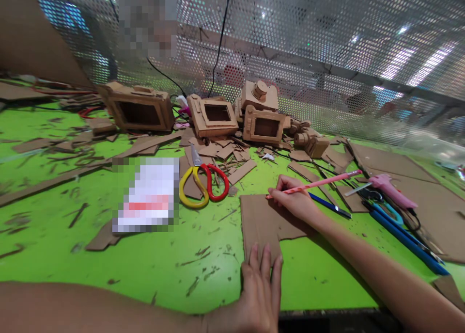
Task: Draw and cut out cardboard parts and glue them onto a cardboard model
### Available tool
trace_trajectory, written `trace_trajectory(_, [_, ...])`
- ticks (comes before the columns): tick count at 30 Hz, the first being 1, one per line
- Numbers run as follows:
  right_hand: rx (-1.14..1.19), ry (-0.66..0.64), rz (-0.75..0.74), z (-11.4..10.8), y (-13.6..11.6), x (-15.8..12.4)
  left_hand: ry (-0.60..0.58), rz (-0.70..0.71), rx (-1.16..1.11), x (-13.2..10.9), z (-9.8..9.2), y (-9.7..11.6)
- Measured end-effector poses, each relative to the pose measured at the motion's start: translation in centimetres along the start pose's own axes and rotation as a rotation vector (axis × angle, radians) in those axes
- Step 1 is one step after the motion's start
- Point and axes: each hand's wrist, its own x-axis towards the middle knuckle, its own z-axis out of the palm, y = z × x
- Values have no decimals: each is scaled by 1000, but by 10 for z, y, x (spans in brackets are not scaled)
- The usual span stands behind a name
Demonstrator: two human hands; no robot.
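An L-shaped piece of cardboard [258, 221] lies on the green table in front of me. My left hand [259, 284] rests flat on its near end, fingers stretched out. In my right hand [296, 199] is a pink pencil [327, 180], its tip at the cardboard's top edge. Just right of that hand, partly behind it, lies a blue pen-like tool [332, 207]. To the left of the cardboard are scissors [203, 185] with one yellow and one red handle, their blades pointing away from me.
Several cardboard camera models [218, 117] stand at the back before a perforated metal screen [308, 47]. A pink glue gun [390, 190], a blue cutter [403, 241] and cardboard sheets [443, 212] lie right. A blurred white paper [148, 192] is left. Cardboard scraps litter the green table [203, 294].
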Motion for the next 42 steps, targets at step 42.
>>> trace_trajectory(42, [32,61,45,-1,-1,-1,0,12,28,0,1,1])
